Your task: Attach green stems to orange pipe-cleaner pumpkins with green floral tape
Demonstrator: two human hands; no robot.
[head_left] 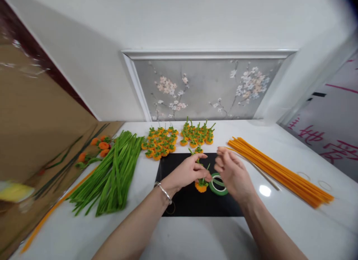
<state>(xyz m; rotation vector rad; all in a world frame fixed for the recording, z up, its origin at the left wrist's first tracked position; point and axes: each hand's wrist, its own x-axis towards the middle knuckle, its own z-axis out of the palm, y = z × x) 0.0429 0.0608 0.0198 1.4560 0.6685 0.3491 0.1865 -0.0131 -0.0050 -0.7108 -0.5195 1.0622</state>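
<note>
My left hand (pixel 192 171) is over the black mat (pixel 184 204), thumb and index finger apart. Just below its fingertips sits a small orange fuzzy-stem piece (pixel 201 187) with a green top and upright stem; whether the fingers touch it is unclear. Another such piece (pixel 198 150) is at the mat's far edge. A roll of green tape (pixel 219 192) lies on the mat between my hands. My right hand (pixel 231 172), slightly blurred, is raised over the mat's right side, fingers curled and tips together. Anything in that pinch is too small to make out.
Two clusters of finished orange-and-green pieces (pixel 160 142) stand behind the mat. Green fuzzy stems (pixel 117 174) are piled left; orange fuzzy stems (pixel 279 170) lie right, beside a thin stick (pixel 268 175). Cardboard (pixel 30 140) with orange flowers (pixel 104 145) is at far left.
</note>
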